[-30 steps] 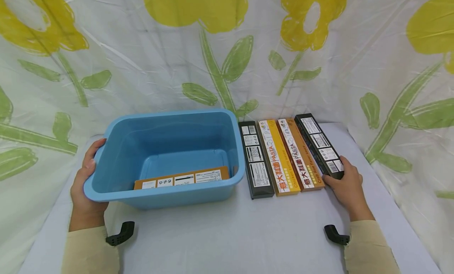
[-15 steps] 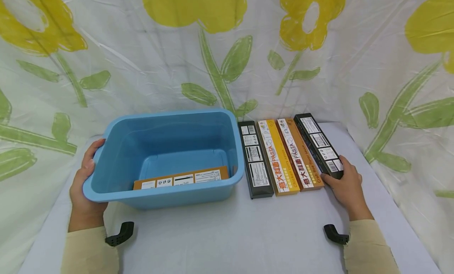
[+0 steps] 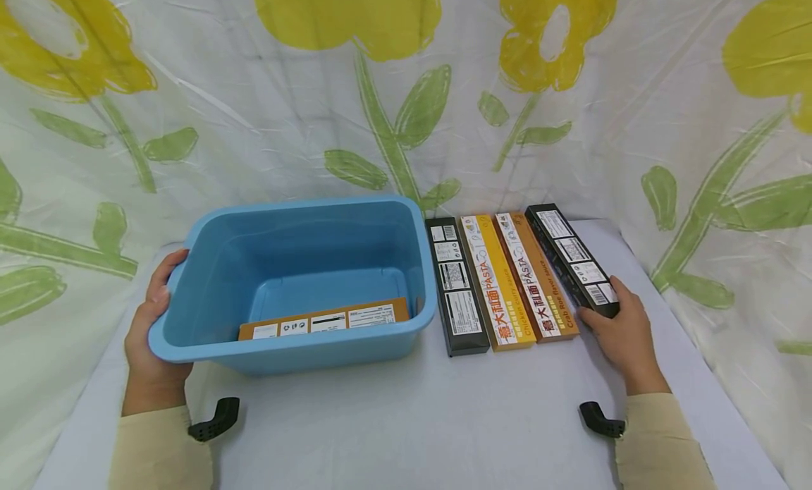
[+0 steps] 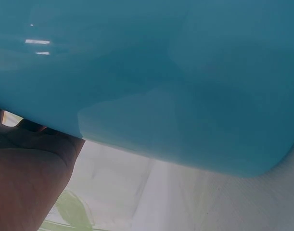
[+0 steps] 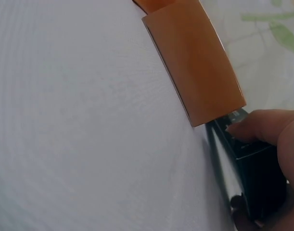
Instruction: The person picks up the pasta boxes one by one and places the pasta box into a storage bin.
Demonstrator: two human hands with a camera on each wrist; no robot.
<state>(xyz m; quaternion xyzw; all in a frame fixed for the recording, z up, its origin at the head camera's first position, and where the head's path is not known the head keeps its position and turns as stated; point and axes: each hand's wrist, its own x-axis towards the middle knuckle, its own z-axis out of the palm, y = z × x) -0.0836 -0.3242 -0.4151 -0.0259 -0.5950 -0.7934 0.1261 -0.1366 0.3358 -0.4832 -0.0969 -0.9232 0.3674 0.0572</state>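
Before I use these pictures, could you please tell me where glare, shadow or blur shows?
Head: fairly even light, large print on the yellow pasta box legible; left wrist: small white glints on the blue tub; right wrist: soft detail, the held black box very dark.

Rightmost black box (image 3: 572, 257) slightly more aslant

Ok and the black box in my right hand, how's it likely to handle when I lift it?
The black box looks like stiff card, with straight edges and square corners, so it should keep its shape. Your right hand grips only the near end, so the far end may dip. Its flat faces make rolling unlikely.
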